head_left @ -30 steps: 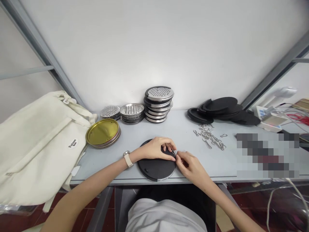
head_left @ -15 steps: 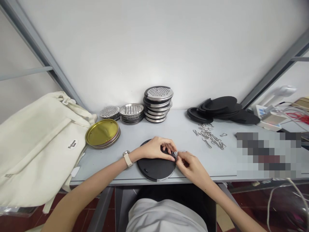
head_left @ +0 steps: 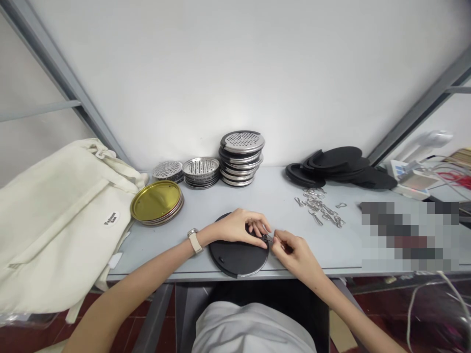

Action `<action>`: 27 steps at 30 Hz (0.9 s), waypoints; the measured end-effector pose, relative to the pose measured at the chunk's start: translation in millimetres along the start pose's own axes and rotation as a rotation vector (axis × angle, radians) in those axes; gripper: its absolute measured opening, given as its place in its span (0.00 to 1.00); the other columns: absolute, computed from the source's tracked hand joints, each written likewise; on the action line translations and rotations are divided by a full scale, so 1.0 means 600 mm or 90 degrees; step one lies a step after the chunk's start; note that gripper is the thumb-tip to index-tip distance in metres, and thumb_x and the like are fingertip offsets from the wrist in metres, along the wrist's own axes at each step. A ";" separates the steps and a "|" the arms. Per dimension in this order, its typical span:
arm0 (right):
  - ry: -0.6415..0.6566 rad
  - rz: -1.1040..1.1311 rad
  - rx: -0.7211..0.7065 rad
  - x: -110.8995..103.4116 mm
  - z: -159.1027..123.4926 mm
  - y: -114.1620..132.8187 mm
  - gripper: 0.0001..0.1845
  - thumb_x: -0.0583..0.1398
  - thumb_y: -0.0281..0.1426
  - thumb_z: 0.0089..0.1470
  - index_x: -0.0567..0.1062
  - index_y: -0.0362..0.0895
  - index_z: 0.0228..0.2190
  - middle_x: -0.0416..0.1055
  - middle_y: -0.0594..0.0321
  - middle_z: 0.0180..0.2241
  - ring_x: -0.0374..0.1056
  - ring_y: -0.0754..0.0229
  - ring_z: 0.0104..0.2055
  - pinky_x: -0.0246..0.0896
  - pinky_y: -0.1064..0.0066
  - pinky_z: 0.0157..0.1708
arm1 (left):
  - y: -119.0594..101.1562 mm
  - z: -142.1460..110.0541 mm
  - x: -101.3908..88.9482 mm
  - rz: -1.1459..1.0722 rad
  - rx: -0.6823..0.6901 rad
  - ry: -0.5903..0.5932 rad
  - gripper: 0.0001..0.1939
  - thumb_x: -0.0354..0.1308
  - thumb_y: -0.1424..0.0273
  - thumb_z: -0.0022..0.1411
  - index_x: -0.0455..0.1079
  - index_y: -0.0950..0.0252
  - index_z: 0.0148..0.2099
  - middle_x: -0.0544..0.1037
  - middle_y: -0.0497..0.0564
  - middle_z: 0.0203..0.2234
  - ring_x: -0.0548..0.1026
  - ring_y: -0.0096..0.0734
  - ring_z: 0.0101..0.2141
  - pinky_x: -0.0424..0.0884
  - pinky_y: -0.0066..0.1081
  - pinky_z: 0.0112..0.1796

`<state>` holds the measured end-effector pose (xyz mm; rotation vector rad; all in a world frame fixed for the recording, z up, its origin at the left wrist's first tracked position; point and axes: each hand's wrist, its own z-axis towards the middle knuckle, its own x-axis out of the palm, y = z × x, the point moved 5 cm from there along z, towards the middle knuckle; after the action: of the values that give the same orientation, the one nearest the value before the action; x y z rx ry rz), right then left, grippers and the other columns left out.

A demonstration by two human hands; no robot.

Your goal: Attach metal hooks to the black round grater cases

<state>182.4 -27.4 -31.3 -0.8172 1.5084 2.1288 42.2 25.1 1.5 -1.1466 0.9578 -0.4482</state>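
A round black disc (head_left: 240, 259) with a strip of metal rim lies near the table's front edge. My left hand (head_left: 241, 226) rests over its far part, thumb and fingers closed on its right edge. At that edge my right hand (head_left: 294, 251) pinches a small metal wire clip (head_left: 269, 239), partly hidden by the fingers. Whether the clip passes through the disc I cannot tell. Loose wire clips (head_left: 320, 206) lie scattered to the right, beyond my right hand.
Behind are a tall stack of round graters (head_left: 243, 157), two lower grater stacks (head_left: 200, 171) and gold round plates (head_left: 156, 202). Black discs (head_left: 334, 164) are heaped at the back right. A cream bag (head_left: 66, 211) stands left; a white cable (head_left: 412, 299) hangs at right.
My right hand has shifted slightly right, away from the disc's edge, and more of the wire clip shows between the hands. My left hand and the disc have barely moved.
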 end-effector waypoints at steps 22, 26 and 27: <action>0.047 -0.087 -0.072 0.003 0.003 0.018 0.16 0.49 0.29 0.58 0.56 0.46 0.19 0.56 0.68 0.19 0.58 0.62 0.25 0.51 0.71 0.26 | -0.007 -0.001 -0.004 0.037 0.030 -0.014 0.21 0.67 0.66 0.49 0.71 0.67 0.46 0.77 0.53 0.37 0.69 0.24 0.30 0.67 0.25 0.35; 0.048 -0.080 -0.063 0.004 0.002 0.016 0.16 0.50 0.28 0.58 0.55 0.46 0.19 0.55 0.68 0.18 0.58 0.62 0.25 0.50 0.71 0.26 | -0.004 0.000 -0.002 0.002 0.022 -0.005 0.21 0.67 0.65 0.49 0.72 0.68 0.45 0.77 0.54 0.37 0.69 0.25 0.32 0.67 0.26 0.36; 0.048 -0.078 -0.063 0.004 0.002 0.016 0.16 0.50 0.28 0.58 0.55 0.46 0.19 0.55 0.68 0.18 0.57 0.62 0.25 0.50 0.71 0.26 | -0.004 0.000 -0.002 -0.003 0.024 -0.003 0.21 0.67 0.65 0.49 0.72 0.68 0.45 0.77 0.54 0.37 0.69 0.25 0.32 0.67 0.26 0.36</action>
<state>174.4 -29.5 -25.8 -1.0077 1.3610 2.1174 42.0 25.1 4.1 -1.1164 0.9390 -0.4657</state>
